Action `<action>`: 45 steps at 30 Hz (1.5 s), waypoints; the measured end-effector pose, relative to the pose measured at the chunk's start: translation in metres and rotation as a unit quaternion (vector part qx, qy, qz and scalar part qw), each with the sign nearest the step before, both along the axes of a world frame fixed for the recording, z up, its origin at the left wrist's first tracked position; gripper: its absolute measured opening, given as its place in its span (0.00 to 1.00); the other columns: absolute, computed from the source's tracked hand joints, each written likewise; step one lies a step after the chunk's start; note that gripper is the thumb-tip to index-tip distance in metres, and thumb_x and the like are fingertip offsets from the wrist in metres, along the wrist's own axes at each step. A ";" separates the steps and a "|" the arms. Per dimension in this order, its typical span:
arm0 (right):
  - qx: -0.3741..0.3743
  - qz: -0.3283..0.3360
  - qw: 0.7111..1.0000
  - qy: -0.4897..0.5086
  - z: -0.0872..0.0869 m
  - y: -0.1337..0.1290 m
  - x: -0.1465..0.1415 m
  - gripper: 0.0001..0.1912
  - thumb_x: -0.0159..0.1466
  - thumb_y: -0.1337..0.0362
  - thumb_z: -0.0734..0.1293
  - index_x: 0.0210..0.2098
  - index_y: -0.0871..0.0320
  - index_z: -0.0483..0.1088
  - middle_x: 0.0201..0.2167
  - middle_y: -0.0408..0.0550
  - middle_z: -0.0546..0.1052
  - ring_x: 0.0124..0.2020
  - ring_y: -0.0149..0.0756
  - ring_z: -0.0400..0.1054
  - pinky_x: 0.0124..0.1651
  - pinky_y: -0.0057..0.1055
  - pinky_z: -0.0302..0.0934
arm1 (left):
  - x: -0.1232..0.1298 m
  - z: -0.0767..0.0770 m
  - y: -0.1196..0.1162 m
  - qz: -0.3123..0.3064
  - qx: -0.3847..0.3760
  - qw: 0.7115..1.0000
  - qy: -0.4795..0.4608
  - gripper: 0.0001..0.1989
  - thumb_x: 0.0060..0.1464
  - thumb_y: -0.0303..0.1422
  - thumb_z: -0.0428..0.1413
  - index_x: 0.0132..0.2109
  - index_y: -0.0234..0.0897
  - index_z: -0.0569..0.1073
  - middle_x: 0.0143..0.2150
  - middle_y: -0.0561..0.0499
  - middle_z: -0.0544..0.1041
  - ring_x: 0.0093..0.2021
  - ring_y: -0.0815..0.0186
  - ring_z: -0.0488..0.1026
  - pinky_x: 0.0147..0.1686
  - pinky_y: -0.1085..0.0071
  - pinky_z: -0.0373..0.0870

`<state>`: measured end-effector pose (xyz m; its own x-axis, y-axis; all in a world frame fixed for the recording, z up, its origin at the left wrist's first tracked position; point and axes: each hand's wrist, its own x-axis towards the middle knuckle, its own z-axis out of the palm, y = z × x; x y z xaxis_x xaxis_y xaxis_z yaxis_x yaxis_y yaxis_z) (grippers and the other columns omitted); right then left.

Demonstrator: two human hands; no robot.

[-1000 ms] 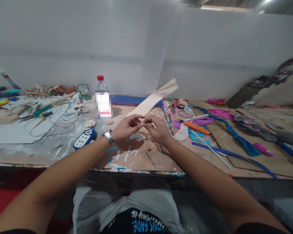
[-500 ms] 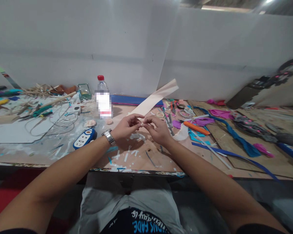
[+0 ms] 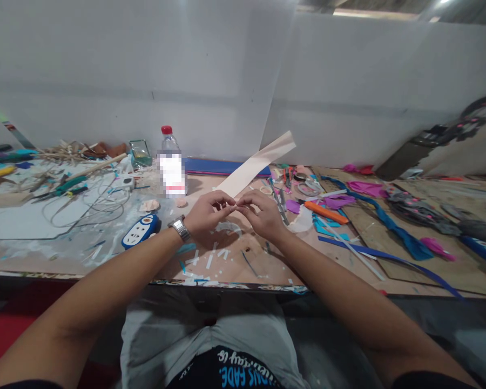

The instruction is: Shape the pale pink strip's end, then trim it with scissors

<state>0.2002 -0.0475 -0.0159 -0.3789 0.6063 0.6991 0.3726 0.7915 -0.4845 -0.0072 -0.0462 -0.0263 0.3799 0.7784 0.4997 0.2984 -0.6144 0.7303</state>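
Note:
Before me a long cream paper strip (image 3: 255, 165) slants from my fingertips up to the right, its far end showing against the wall. My left hand (image 3: 211, 212), with a metal watch on the wrist, is closed in a pinch at the strip's near end. From the other side my right hand (image 3: 261, 213) pinches at the same spot, and the fingertips of both hands meet. The fingers hide most of the gripped part of the paper. Below the hands, a roll of clear tape (image 3: 228, 229) and small white paper scraps (image 3: 209, 260) lie on the table.
A red-capped bottle (image 3: 170, 167) stands behind my left hand, beside a blue folder (image 3: 210, 166). Nearer is a blue-and-white power socket (image 3: 139, 231). To the right lie an orange cutter (image 3: 326, 213), purple paper pieces (image 3: 339, 201) and a blue strip (image 3: 392, 258). Pliers (image 3: 67, 186) lie left.
The fingertips have shifted slightly and come closer together at the pinch. My legs have moved a little to the left. The strip stays almost where it was.

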 end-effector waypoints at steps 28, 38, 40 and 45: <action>0.015 -0.036 0.999 -0.008 0.003 -0.004 0.000 0.12 0.67 0.54 0.70 0.32 0.54 0.74 0.30 0.47 0.78 0.34 0.39 0.72 0.41 0.38 0.63 | 0.001 0.000 0.000 -0.016 -0.012 0.998 -0.055 0.16 0.61 0.45 0.59 0.42 0.35 0.78 0.38 0.46 0.79 0.36 0.66 0.74 0.36 0.70 0.70; 0.006 -0.032 0.999 0.007 -0.003 -0.002 0.001 0.08 0.65 0.58 0.71 0.32 0.54 0.74 0.31 0.47 0.79 0.35 0.39 0.73 0.41 0.37 0.64 | -0.001 -0.002 0.001 -0.015 0.055 0.998 -0.034 0.11 0.63 0.39 0.58 0.46 0.42 0.82 0.42 0.46 0.81 0.42 0.64 0.77 0.43 0.67 0.73; 0.007 -0.036 0.999 0.006 -0.004 -0.001 0.001 0.08 0.65 0.59 0.72 0.32 0.54 0.74 0.31 0.47 0.79 0.36 0.39 0.73 0.41 0.37 0.65 | -0.001 -0.002 0.001 -0.021 0.040 0.998 -0.034 0.12 0.63 0.40 0.58 0.46 0.41 0.82 0.43 0.45 0.80 0.43 0.64 0.77 0.43 0.67 0.73; 0.017 -0.040 0.999 -0.001 -0.003 0.000 0.001 0.08 0.65 0.58 0.73 0.32 0.55 0.75 0.31 0.46 0.80 0.35 0.39 0.74 0.42 0.37 0.65 | 0.000 0.001 0.000 -0.034 0.010 0.998 -0.044 0.13 0.63 0.41 0.58 0.45 0.38 0.82 0.44 0.44 0.81 0.44 0.63 0.77 0.45 0.67 0.72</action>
